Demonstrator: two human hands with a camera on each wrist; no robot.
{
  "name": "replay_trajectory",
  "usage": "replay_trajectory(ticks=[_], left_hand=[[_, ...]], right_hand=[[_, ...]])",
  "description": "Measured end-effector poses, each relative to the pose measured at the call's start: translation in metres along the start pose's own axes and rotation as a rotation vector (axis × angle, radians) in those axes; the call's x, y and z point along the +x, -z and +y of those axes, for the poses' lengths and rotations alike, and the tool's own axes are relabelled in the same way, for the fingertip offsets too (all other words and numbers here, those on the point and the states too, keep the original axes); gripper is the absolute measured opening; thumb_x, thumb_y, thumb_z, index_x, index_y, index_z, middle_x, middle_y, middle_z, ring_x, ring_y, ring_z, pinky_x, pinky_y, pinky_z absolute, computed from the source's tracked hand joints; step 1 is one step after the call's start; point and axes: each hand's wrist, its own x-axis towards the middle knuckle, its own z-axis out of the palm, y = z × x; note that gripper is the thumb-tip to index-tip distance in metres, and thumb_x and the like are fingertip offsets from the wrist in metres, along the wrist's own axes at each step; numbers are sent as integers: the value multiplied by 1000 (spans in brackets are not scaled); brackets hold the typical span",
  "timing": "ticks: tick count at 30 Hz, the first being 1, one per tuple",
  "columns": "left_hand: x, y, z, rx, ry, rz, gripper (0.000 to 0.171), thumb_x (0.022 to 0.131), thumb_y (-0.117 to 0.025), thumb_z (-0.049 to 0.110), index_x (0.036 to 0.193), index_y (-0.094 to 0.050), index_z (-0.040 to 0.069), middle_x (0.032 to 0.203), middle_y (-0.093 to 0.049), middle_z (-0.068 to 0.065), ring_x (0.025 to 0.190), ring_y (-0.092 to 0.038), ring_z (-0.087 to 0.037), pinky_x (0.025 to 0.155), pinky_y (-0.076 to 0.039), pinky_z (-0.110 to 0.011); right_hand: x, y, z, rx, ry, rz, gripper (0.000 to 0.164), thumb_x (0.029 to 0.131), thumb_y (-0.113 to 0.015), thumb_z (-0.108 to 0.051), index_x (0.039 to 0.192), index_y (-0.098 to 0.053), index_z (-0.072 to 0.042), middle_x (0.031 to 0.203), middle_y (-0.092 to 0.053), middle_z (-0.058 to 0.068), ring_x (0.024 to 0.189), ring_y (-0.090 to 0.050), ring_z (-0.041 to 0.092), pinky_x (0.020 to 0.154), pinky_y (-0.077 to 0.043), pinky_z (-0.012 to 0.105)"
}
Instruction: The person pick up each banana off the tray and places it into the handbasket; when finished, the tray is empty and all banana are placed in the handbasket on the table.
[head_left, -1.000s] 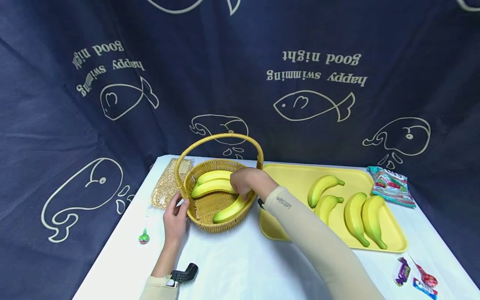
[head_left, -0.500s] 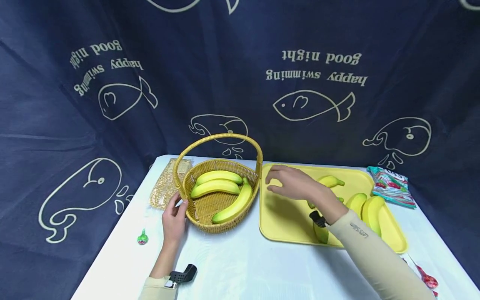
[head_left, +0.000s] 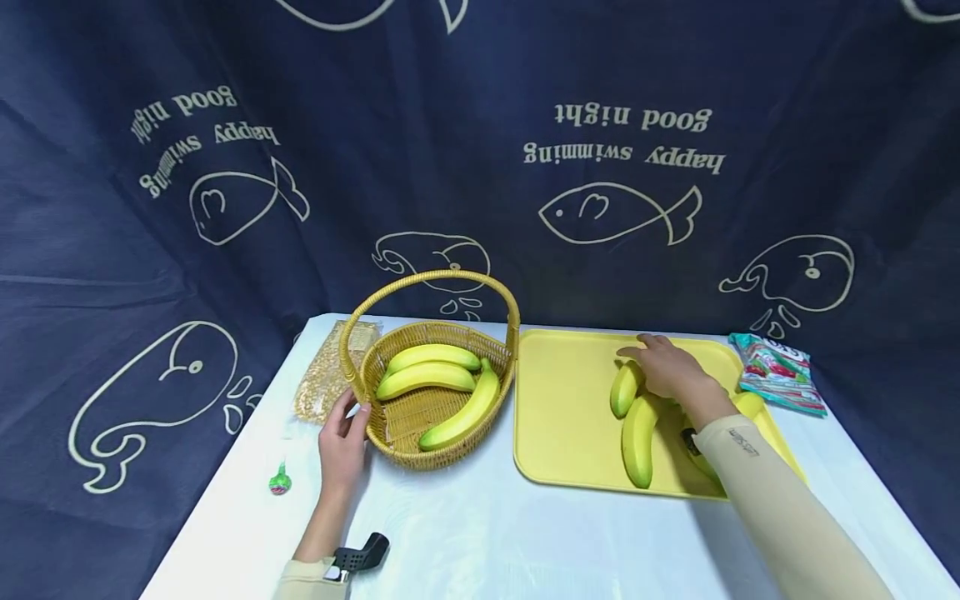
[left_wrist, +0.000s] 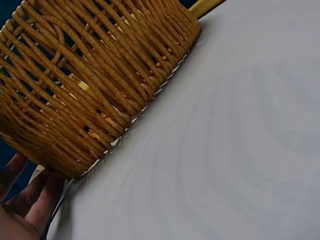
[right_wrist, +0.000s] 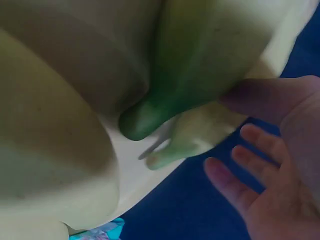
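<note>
A wicker basket (head_left: 431, 461) with a tall arched handle stands left of centre. Inside it lie three bananas (head_left: 467, 414), two side by side at the back and one along the right wall. My left hand (head_left: 343, 454) touches the basket's outer left side near the handle's foot; in the left wrist view its fingers rest against the woven wall. Over the yellow tray (head_left: 558, 467), my right hand (head_left: 667, 375) reaches to a banana (head_left: 623, 393) at the back. In the right wrist view the fingers are spread, the thumb beside a banana (right_wrist: 200, 55); contact is unclear.
Further bananas (head_left: 639, 442) lie on the tray, some partly hidden by the right arm. A teal snack bag (head_left: 780, 372) sits at the tray's back right corner. Behind the basket's left side lies a clear bag of grains (head_left: 330, 375). A green lollipop (head_left: 280, 481) is at the left.
The right hand has let go of the third banana in the basket and moved right to the bananas on the tray. The left hand stays at the basket.
</note>
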Motion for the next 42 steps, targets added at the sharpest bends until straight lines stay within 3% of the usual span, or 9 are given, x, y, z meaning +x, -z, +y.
replay_trajectory(ticks=[7,11,15,22,26,30,33,38,42], left_hand=[[0,-4,-11,13,-11,11,43,95,-62,33,137,-55,22,129,-57,-5,98,-62,-12,70,-53,-20],[2,-2,-11,10,-19,7,42,96,-61,31,137,-55,23,129,-56,-7,98,-62,-13,70,-53,-20],[4,1,-11,2,-26,9,41,96,-61,30,136,-55,22,129,-57,-8,97,-63,-13,71,-54,-21],[4,1,-11,-11,-27,5,42,96,-61,27,138,-54,18,129,-56,-10,95,-63,-11,70,-54,-21],[4,2,-8,-12,-1,-15,43,97,-61,26,139,-53,18,131,-55,-11,99,-62,-14,70,-54,-21],[0,3,10,-11,-21,-38,46,97,-59,21,141,-50,10,132,-53,-19,105,-60,-29,69,-53,-20],[-5,3,20,-4,-30,-41,46,98,-58,19,140,-49,5,131,-53,-21,105,-59,-34,68,-54,-20],[-7,3,22,10,-18,-33,44,98,-58,19,139,-50,7,131,-54,-18,104,-61,-28,70,-54,-22],[-7,1,23,0,-19,-43,44,98,-58,20,139,-51,7,131,-54,-18,103,-62,-21,71,-54,-22]], right_hand=[[5,2,-3,-19,90,76,36,80,-74,-4,114,-62,-6,116,-57,17,107,-52,37,84,-46,50],[6,21,-29,61,143,117,41,74,-80,-15,106,-55,-11,82,-53,0,71,-50,20,62,-41,37],[2,45,-66,164,198,166,43,75,-78,-18,105,-48,-14,72,-47,-2,61,-44,16,56,-36,33],[6,63,-127,329,328,190,46,79,-75,-20,117,-49,-14,85,-51,-2,68,-48,14,60,-43,31],[15,68,-161,356,382,143,47,84,-72,-44,121,-54,-21,87,-55,-8,69,-51,10,62,-45,29],[35,70,-198,318,432,115,42,94,-46,-61,109,-59,-23,84,-54,-11,73,-51,7,65,-44,28],[54,68,-225,239,486,84,43,101,-34,-54,98,-61,-21,82,-53,-7,75,-51,9,64,-44,29],[78,58,-265,71,570,-53,42,99,-48,-46,119,-66,-13,112,-61,-1,104,-56,16,90,-46,33],[91,44,-287,29,611,-151,40,94,-60,-40,123,-66,-12,114,-62,0,104,-57,15,93,-44,31]])
